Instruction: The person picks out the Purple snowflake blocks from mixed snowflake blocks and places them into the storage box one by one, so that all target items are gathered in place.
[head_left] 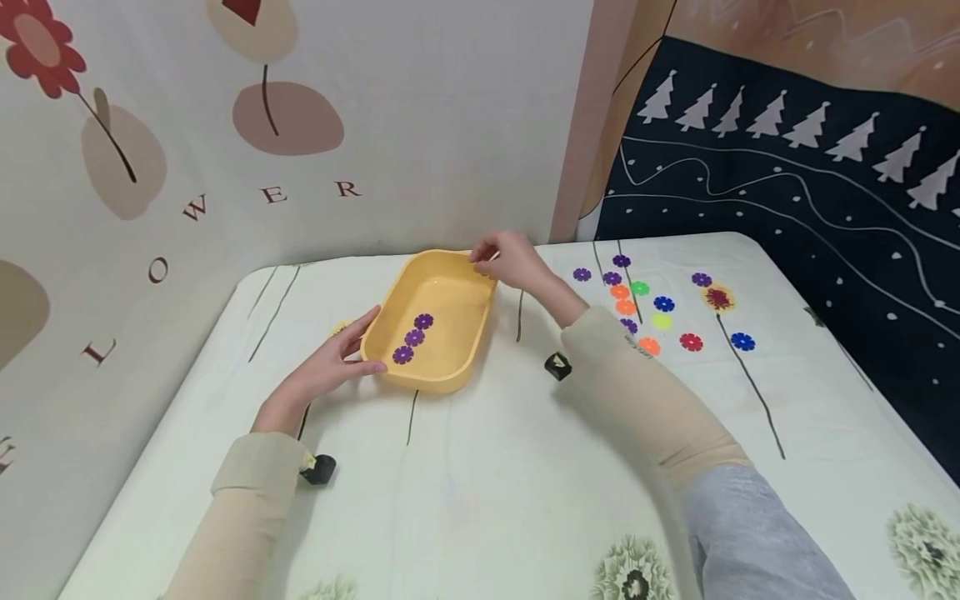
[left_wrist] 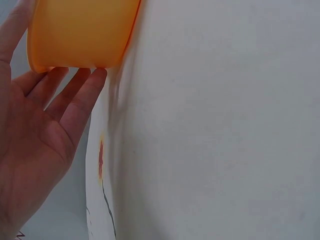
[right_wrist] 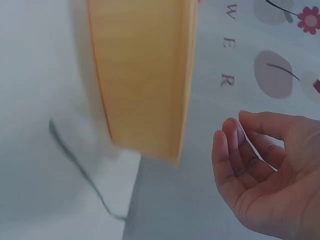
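A yellow plastic tub (head_left: pixel 450 287) stands near the table's back edge, with a row of purple flower-shaped discs (head_left: pixel 414 337) inside. My left hand (head_left: pixel 337 358) grips its near left corner, thumb at the rim and the other fingers along the outer side. In the left wrist view, the fingertips (left_wrist: pixel 100 75) touch the tub's underside edge. My right hand (head_left: pixel 513 265) is at the far right corner of the tub, fingers curled. In the right wrist view, this hand sits apart from the tub, a thin white strip (right_wrist: pixel 253 146) between thumb and fingers; I cannot tell what it is.
Several coloured flower-shaped discs (head_left: pixel 663 304) lie scattered on the right part of the table, beyond the right forearm. A patterned cloth (head_left: pixel 450 125) hangs behind the tub, close to the table's back edge. A dark cloth with trees (head_left: pixel 787 183) hangs at the right.
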